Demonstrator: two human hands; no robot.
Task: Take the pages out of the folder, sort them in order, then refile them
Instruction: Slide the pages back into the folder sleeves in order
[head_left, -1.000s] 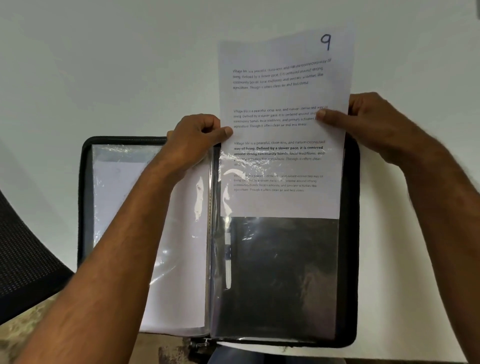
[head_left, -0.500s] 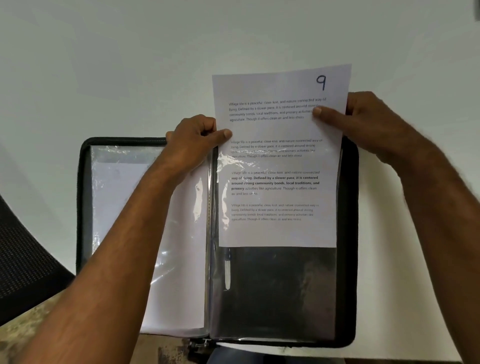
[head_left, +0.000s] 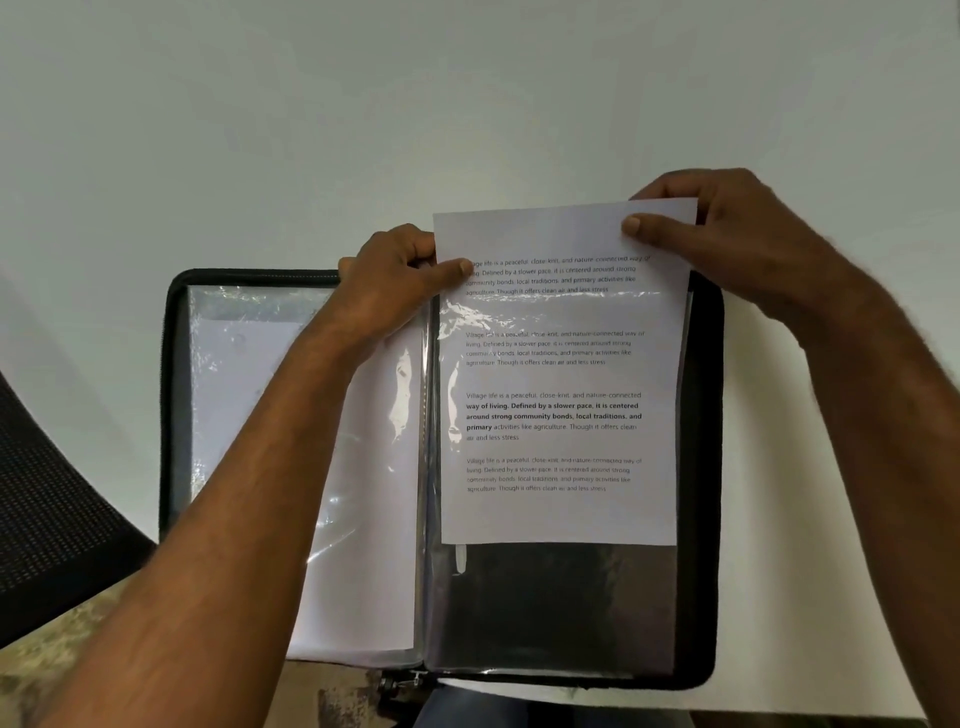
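Observation:
A black zip folder (head_left: 702, 467) lies open on the white table, with clear plastic sleeves on both sides. A white printed page (head_left: 561, 395) sits most of the way inside the right-hand sleeve (head_left: 556, 608), its top still sticking out above the sleeve's mouth. My right hand (head_left: 727, 244) pinches the page's top right corner, the thumb on its front. My left hand (head_left: 400, 283) grips the top left edge of the sleeve and page at the spine, thumb lying across the paper. The left sleeves (head_left: 358, 519) hold white sheets, partly hidden by my left forearm.
The white table (head_left: 363, 130) stretches away beyond the folder. A black mesh chair (head_left: 47, 509) stands at the left edge. Speckled floor (head_left: 62, 670) shows below the table's near edge, and the folder's zip pull (head_left: 400, 680) hangs over that edge.
The page has slid down deeper into the right sleeve, and my right hand followed it down. Its top right corner number is now covered by my right hand. My left hand stayed in place.

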